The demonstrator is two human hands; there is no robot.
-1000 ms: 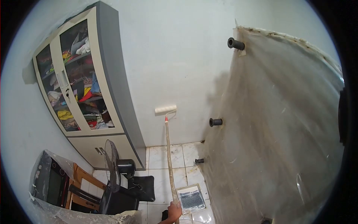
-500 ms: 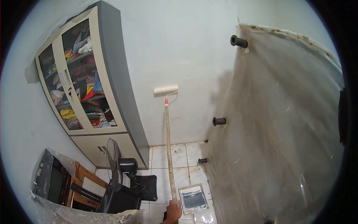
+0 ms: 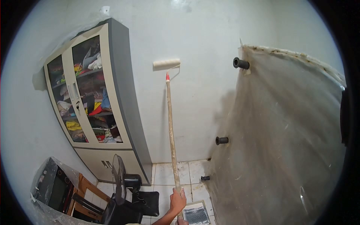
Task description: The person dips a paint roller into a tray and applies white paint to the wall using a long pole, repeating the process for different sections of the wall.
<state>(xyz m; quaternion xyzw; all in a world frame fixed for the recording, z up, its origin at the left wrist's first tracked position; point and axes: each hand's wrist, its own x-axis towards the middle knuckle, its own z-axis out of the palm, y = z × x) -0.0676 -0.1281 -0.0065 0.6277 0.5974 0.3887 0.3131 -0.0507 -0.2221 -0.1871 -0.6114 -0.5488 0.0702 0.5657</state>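
Note:
A paint roller with a pale sleeve [image 3: 166, 63] rests against the white wall, its wire frame joined at a red grip to a long, paint-spotted pole [image 3: 171, 131]. My left hand [image 3: 178, 199] is wrapped round the lower part of this pole, with the forearm coming in from the bottom left. Lower on the pole, at the bottom edge, only some closed fingers of my right hand [image 3: 182, 222] show; the rest is cut off. Beside the hands, a paint tray [image 3: 205, 213] with a ridged dark floor lies on the tiles.
A cabinet [image 3: 129, 93] with glass doors and clothes inside stands at the left. Before it are a fan [image 3: 119, 180], a black chair [image 3: 150, 203] and a plastic-covered oven [image 3: 52, 183]. Plastic sheeting [image 3: 277, 138] hangs over a large object at right, with dark pegs [image 3: 222, 140] sticking out.
The roller has moved up the wall, and my left hand has risen with the pole. Fingers of my right hand now show below it. The view has tilted upward.

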